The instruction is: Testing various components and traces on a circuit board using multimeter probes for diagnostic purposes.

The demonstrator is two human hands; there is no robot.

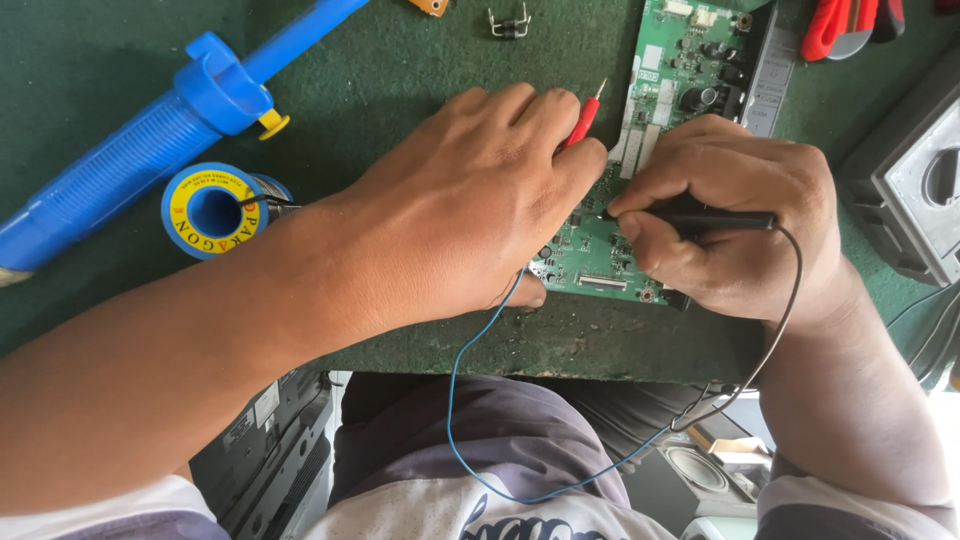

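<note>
On the dark green felt bench top (400,60) a green printed circuit board (600,255) lies flat, reaching from the near edge toward the far right. Both probes are already on it. The left hand (470,200) rests on the board's left edge, clenched around a slim red test probe (580,125) whose metal tip pokes out toward the far side. The right hand (735,220) pinches a black test probe (715,218), tip pressed to the board's middle. A thin blue lead (455,400) and a black lead (790,300) loop down toward the person's lap. Judging by this, probing is under way, with most of the board's far components untouched. Far left lie a blue plastic solder sucker (150,140) and a blue spool of solder wire (212,210).
</note>
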